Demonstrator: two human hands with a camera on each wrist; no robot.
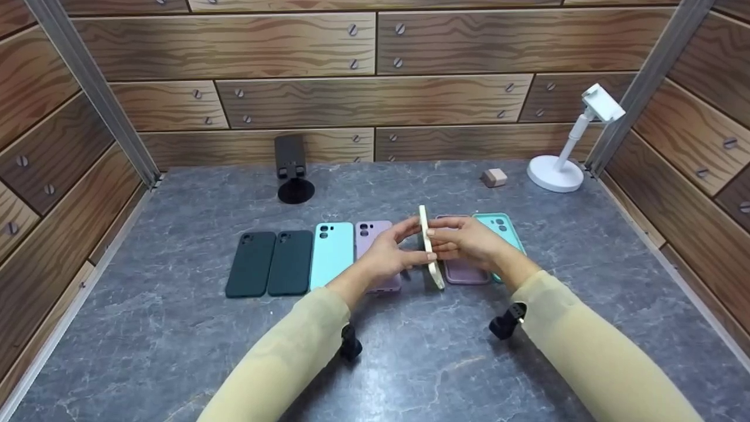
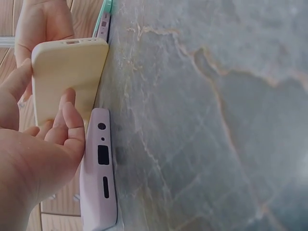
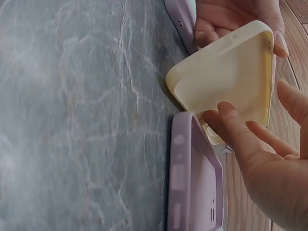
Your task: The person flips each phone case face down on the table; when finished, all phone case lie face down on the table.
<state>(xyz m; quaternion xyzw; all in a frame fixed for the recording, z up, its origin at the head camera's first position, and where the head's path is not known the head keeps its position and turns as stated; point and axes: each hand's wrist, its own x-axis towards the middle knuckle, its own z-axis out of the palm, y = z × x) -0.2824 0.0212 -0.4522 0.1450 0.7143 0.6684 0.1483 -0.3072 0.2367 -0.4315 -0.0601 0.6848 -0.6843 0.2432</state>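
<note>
A cream phone case (image 1: 431,252) stands on edge between the two hands, tilted, its lower end close over the table. My left hand (image 1: 384,255) holds it, thumb at one long edge and fingers against its back (image 2: 67,72). The right hand (image 1: 469,237) is on its hollow side (image 3: 216,77), with fairly straight fingers touching inside near the edge and the thumb apart in the right wrist view. Beside the left hand lies a lilac case (image 1: 366,234), camera holes up. Under the right hand lies another lilac case (image 1: 466,274), hollow side up.
Left of the hands lie a light blue case (image 1: 331,252) and two dark green cases (image 1: 290,264) (image 1: 251,264) in a row. A turquoise case (image 1: 504,228) lies at the right end. Behind stand a black phone stand (image 1: 291,158), a small block (image 1: 494,177) and a white stand (image 1: 556,173).
</note>
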